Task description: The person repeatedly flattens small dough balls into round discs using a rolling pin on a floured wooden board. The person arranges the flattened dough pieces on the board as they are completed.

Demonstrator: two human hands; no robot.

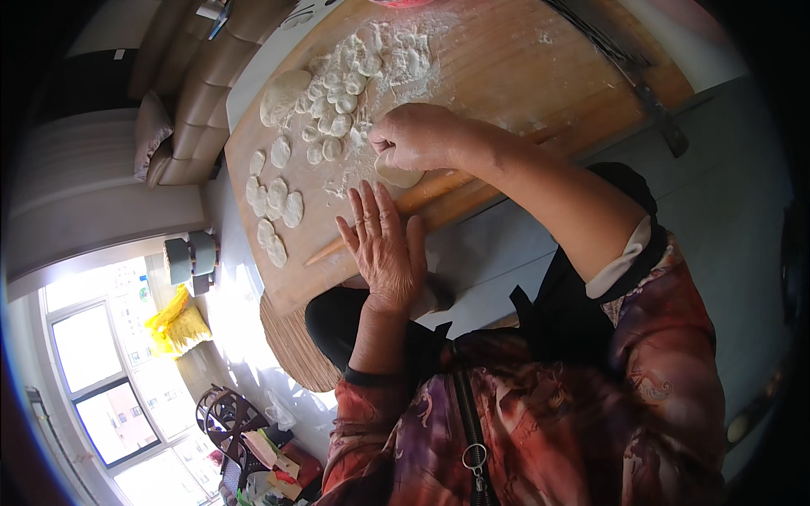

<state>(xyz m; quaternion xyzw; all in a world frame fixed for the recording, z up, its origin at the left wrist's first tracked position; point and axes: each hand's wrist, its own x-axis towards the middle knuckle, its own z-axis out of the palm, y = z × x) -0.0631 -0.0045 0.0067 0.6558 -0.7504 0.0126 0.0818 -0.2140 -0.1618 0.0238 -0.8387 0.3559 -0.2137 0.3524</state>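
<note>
My left hand lies palm down across a tapered wooden rolling pin, its fingers straight and spread. The pin lies along the near edge of a floured wooden board. With bent fingers, my right hand grips the edge of a flat dough round just beyond the pin. Several small flattened dough pieces cluster past my hands, dusted with flour. To the left are several rolled dough rounds, some overlapping. A larger dough lump sits at the board's left side.
A knife with a dark handle lies at the board's right, its handle past the edge. Loose flour covers the far part. Part of a red container shows at the top. A woven round seat stands below the board's left corner.
</note>
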